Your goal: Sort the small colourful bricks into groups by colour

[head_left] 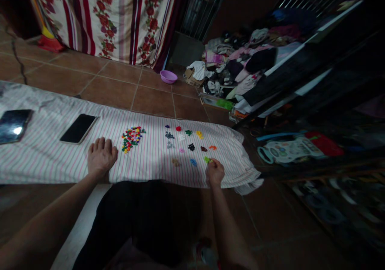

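My left hand [102,154] lies flat on the striped cloth [60,162], fingers stretched out, between a dark-screened phone [78,129] and a mixed heap of small coloured pieces [131,139]. At the lime green pieces [207,159], my right hand [215,171] is closed in a pinch; whatever lies between its fingertips is hidden. Small single-colour groups spread over the cloth beyond and left of it: light blue [193,162], tan [175,162], black [191,147], brown [203,149], orange [213,147], yellow [199,134], green [188,132], red [178,128] and several others.
A tablet [14,125] rests at the cloth's far left. Behind, on the tiled floor, are a purple basin [169,77], a red dustpan [50,43] and a heap of clothes [234,59]. A flowered curtain [120,21] hangs at the back. Cluttered shelves [337,206] stand right.
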The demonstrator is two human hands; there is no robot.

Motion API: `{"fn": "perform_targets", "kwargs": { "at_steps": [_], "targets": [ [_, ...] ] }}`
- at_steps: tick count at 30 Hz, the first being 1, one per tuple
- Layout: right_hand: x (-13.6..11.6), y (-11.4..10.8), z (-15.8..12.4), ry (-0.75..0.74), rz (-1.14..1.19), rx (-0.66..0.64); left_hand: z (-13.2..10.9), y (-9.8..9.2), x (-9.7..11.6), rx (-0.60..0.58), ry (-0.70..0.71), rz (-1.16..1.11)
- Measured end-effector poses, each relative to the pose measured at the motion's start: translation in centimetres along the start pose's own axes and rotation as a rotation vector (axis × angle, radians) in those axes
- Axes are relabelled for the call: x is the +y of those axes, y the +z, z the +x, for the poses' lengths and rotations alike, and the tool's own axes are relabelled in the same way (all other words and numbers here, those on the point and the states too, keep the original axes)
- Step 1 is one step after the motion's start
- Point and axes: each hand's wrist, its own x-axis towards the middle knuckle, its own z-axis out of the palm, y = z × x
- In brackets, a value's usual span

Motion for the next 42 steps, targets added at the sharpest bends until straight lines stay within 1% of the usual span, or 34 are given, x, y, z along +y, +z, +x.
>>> {"fn": "perform_targets", "kwargs": {
  "at_steps": [2, 5, 8, 10, 16, 22, 24, 26, 30, 35, 38, 40, 42],
  "targets": [
    [0.7, 0.2, 0.3, 0.027, -0.016, -0.008, 0.0, 0.0, 0.0, 0.003, 0.001, 0.005],
    [1.5, 0.4, 0.8, 0.104, -0.009, -0.025, -0.1, -0.2, 0.1, 0.001, -0.004, 0.001],
    [1.8, 0.7, 1.2, 0.158, -0.01, -0.058, -0.1, -0.2, 0.2, -0.006, -0.011, -0.008],
    [1.7, 0.8, 1.5, 0.158, -0.049, -0.091, -0.1, -0.2, 0.1, -0.007, -0.011, -0.014],
    [1.2, 0.8, 1.9, 0.039, -0.154, -0.17, 0.0, 0.5, -0.2, -0.005, -0.025, -0.018],
    [0.9, 0.9, 1.6, -0.166, -0.183, -0.207, 0.1, 0.8, -0.3, -0.016, -0.035, 0.008],
    [0.8, 0.8, 1.6, -0.204, -0.183, -0.218, 0.1, 0.8, -0.3, -0.016, -0.032, 0.022],
    [0.8, 0.8, 1.6, -0.21, -0.174, -0.216, 0.1, 0.7, -0.3, -0.009, -0.025, 0.036],
    [0.9, 0.5, 1.7, -0.177, -0.117, -0.203, 0.1, 0.6, -0.2, 0.005, -0.017, 0.028],
    [1.4, 0.4, 1.9, 0.01, -0.093, -0.163, 0.1, 0.5, -0.1, -0.001, -0.034, -0.009],
    [1.2, 0.4, 2.2, 0.074, -0.095, -0.14, 0.2, 0.6, -0.1, -0.006, -0.039, 0.014],
    [0.6, 0.4, 2.3, 0.075, -0.098, -0.096, 0.2, 0.6, -0.2, -0.006, -0.035, 0.03],
    [-0.4, 0.7, 2.3, 0.028, -0.072, -0.052, 0.2, 0.6, -0.2, -0.002, -0.03, 0.033]
  ]
}}
